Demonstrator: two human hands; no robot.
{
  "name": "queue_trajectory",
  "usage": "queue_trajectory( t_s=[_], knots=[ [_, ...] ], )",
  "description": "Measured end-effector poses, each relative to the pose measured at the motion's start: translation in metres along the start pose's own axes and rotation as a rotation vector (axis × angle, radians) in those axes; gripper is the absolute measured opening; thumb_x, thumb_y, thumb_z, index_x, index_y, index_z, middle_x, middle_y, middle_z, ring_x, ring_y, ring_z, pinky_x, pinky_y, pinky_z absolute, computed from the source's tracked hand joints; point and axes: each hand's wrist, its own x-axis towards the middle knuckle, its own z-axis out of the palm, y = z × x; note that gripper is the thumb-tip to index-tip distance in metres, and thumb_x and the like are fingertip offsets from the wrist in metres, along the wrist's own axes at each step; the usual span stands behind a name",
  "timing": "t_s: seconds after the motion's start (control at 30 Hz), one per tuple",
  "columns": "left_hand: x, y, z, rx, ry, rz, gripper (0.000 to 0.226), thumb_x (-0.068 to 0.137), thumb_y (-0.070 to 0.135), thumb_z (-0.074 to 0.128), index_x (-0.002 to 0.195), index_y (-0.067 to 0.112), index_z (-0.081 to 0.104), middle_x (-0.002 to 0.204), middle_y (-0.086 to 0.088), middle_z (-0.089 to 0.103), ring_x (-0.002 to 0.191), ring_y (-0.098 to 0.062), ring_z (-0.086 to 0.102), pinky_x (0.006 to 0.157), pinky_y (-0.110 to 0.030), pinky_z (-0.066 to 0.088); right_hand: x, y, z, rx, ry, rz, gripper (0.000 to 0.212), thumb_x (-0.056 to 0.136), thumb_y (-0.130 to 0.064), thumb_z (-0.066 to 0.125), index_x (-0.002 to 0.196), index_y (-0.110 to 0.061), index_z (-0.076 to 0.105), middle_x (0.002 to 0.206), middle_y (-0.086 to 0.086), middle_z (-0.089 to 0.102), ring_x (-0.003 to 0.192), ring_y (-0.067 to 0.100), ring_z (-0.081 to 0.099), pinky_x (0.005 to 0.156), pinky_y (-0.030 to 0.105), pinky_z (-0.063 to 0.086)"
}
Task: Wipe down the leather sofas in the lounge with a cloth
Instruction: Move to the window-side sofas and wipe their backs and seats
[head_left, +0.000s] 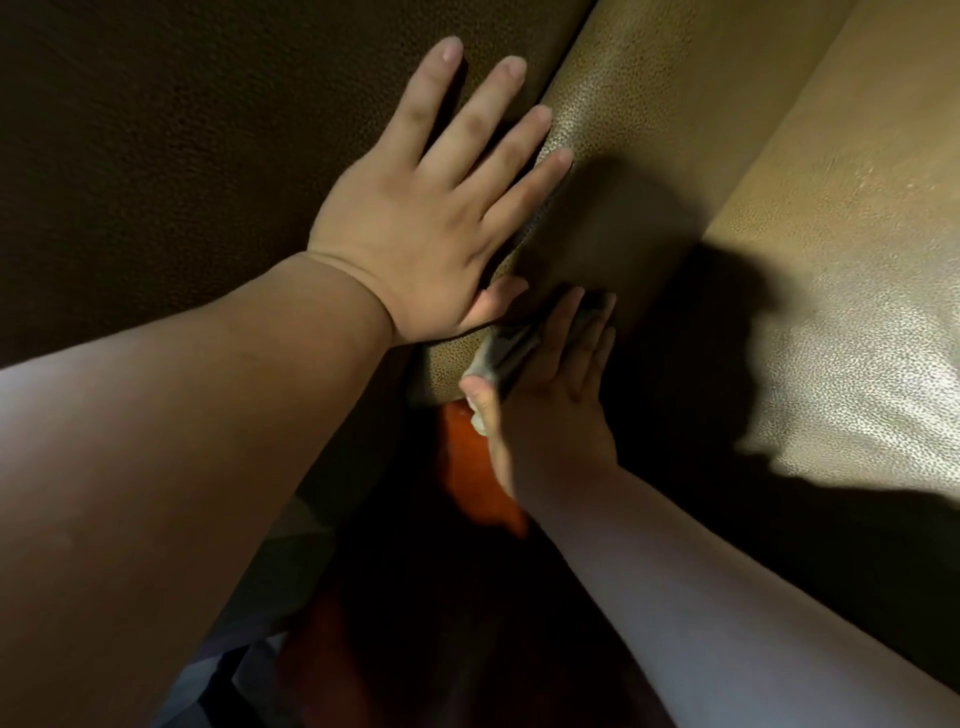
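A brown textured leather sofa (649, 130) fills the view, with a rounded arm running from the centre to the top and a lit seat cushion (857, 312) at the right. My left hand (431, 208) lies flat with fingers spread on the dark leather beside the arm's seam. My right hand (550, 410) presses a small grey cloth (506, 351) against the lower side of the rounded arm; most of the cloth is hidden under the palm and fingers.
Below the sofa arm an orange-red floor patch (478, 467) shows between my forearms. A dark shadow (701, 389) covers the gap between the arm and the seat. The left side of the sofa is dim.
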Motion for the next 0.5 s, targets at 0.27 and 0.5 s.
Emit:
queue_trajectory(
  t_s=[0.27, 0.5],
  knots=[
    [0.001, 0.0, 0.008, 0.069, 0.029, 0.015, 0.089, 0.103, 0.068, 0.02, 0.169, 0.01, 0.009, 0.172, -0.02, 0.023, 0.159, -0.048, 0.011, 0.123, -0.065, -0.008, 0.058, 0.064, -0.043, 0.32, 0.112, 0.041, 0.092, 0.103, -0.051, 0.033, 0.161, -0.004, -0.02, 0.168, 0.024, -0.026, 0.157, 0.04, -0.024, 0.129, 0.049, -0.01],
    [0.001, -0.001, 0.006, 0.105, 0.002, 0.024, 0.09, 0.103, 0.07, 0.019, 0.17, 0.01, 0.01, 0.172, -0.02, 0.026, 0.158, -0.048, 0.013, 0.124, -0.065, -0.005, 0.112, 0.056, -0.107, 0.284, 0.318, -0.006, 0.075, 0.109, -0.046, 0.027, 0.166, -0.004, -0.001, 0.173, 0.024, -0.005, 0.159, 0.044, -0.003, 0.13, 0.04, -0.002]
  ],
)
